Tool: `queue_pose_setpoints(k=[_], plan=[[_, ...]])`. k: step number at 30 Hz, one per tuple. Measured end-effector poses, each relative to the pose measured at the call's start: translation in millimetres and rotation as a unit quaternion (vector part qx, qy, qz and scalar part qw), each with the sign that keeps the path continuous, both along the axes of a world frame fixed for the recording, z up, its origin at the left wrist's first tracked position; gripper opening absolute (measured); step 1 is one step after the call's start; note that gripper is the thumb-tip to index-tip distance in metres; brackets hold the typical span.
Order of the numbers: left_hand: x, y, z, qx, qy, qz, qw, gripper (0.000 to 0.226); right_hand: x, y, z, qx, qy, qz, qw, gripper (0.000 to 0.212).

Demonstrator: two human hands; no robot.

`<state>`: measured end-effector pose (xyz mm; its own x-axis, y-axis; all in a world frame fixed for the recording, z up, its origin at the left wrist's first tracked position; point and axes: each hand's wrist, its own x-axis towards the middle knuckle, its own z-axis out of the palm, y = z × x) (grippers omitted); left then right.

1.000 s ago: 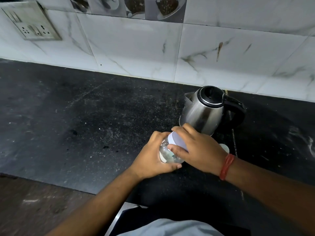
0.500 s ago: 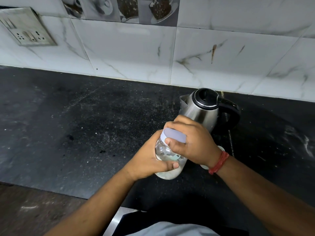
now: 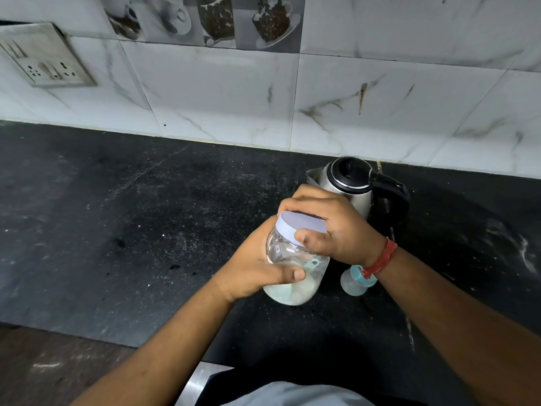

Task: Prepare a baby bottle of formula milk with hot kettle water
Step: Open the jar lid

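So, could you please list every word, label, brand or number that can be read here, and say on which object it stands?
No text can be read in this view.
jar: clear wall and plain lid, no label visible.
kettle: no brand or marking visible.
baby bottle: mostly hidden, too blurred to tell.
switch plate: only sockets, no lettering legible.
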<state>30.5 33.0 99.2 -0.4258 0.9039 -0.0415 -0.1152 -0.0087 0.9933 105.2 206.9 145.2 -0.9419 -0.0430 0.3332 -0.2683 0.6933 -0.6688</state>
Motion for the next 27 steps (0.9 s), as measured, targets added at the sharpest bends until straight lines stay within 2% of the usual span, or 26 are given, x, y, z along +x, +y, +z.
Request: queue_pose_setpoints(k=[3,5,7,10,12,15,21,24,27], plan=[[-4,2,3,-0.012,0.009,0.001,1.0,0.083,-2,4,-4,-0.012,-0.003,-0.01,1.0,0.065],[-7,2,2,-0.034,0.034,0.033,0.998,0.086,-2,7,-4,0.003,-0.039,-0.025,0.999,0.055],[-9,3,1,-0.059,0.085,0.063,0.993,0.084,-2,4,-1,0.066,-0.095,-0.067,0.991,0.057],[-8,7,3,-0.091,0.183,0.099,0.974,0.08,-2,-9,3,0.22,-0.154,-0.154,0.951,0.07],[-8,9,3,-0.096,0.201,0.105,0.969,0.077,-3,-17,5,0.243,-0.15,-0.191,0.939,0.072],[-8,7,5,-0.089,0.167,0.098,0.977,0.076,-4,-18,7,0.187,-0.122,-0.211,0.952,0.073],[-9,9,9,-0.068,0.131,0.085,0.985,0.082,-1,-8,3,0.1,-0.062,-0.15,0.982,0.051],[-8,8,15,-0.024,0.058,0.024,0.998,0.079,-1,-1,5,0.024,-0.029,-0.059,0.998,0.045],[-4,2,22,0.021,-0.042,-0.054,0.997,0.086,-2,3,19,-0.036,-0.037,0.062,0.997,0.056]])
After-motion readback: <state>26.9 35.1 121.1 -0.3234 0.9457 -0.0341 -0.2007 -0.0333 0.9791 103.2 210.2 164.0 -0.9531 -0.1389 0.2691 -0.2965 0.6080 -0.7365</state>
